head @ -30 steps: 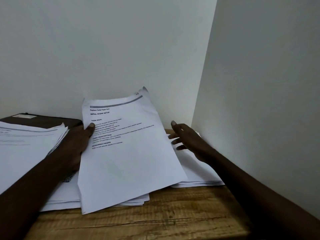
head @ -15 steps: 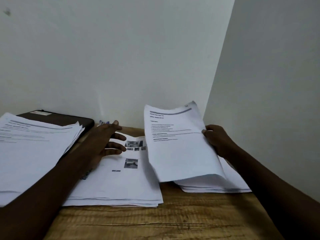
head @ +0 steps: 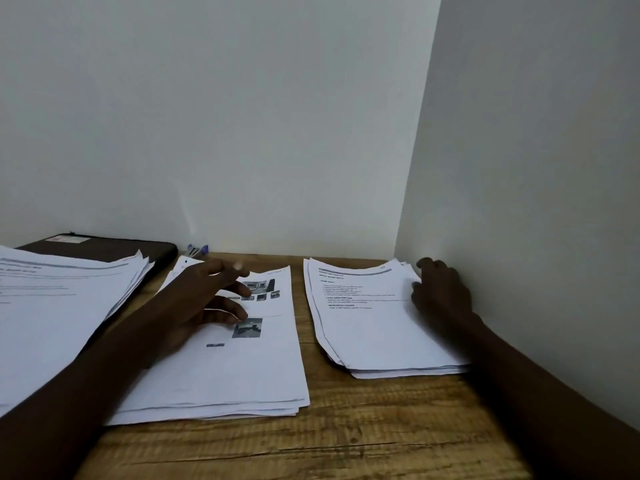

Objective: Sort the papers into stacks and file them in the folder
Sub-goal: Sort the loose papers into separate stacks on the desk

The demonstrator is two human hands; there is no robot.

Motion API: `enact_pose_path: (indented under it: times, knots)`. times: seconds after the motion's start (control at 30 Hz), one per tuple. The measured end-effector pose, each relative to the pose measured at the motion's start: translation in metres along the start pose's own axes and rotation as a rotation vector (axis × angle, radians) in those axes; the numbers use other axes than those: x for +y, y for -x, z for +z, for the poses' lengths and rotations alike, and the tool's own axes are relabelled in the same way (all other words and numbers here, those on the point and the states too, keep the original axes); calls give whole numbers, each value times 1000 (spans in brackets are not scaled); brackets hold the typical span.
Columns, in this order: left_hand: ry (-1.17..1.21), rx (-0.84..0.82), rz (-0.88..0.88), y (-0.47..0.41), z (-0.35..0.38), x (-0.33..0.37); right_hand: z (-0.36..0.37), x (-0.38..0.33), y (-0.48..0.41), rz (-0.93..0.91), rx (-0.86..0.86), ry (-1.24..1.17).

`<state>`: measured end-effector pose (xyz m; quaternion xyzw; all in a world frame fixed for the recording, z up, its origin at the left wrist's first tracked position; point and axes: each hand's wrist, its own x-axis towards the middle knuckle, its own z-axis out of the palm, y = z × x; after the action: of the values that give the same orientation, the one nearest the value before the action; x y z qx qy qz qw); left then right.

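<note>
Her left hand (head: 207,299) lies open over the middle stack of white printed sheets (head: 242,375), fingers spread and nearly straight, holding nothing; I can't tell whether the fingertips press the photo page on top or hang just above it. Her right hand (head: 440,289) sits at the far edge of the right stack of white text sheets (head: 367,334), fingers bent down onto it; whether it pinches a sheet or only steadies the pile, I cannot tell.

From here the sorting looks well under way. There are three piles on the worn wooden table (head: 346,438). The third, a fanned stack of white pages (head: 52,306), lies across the dark brown folder (head: 152,251), which is shut flat by the wall. Nothing looks filed yet, so I'd say the filing is all still to do.

Half a second ago the right hand held a text sheet up, bowed, above the right stack. That sheet now lies flat on top.
</note>
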<state>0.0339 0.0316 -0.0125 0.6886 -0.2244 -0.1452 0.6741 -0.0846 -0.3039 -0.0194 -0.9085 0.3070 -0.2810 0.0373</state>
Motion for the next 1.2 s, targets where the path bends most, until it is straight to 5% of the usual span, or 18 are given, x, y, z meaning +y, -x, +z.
enact_pose_path:
  times: [0.17, 0.53, 1.2]
  knots:
    - [59, -4, 24, -2, 24, 36, -8, -3, -7, -81, 250, -304]
    - [-117, -28, -164, -29, 153, 32, 17, 21, -2, -19, -202, -265]
    - [138, 122, -271, -36, 175, 31, 31, 23, -3, 8, -180, -259]
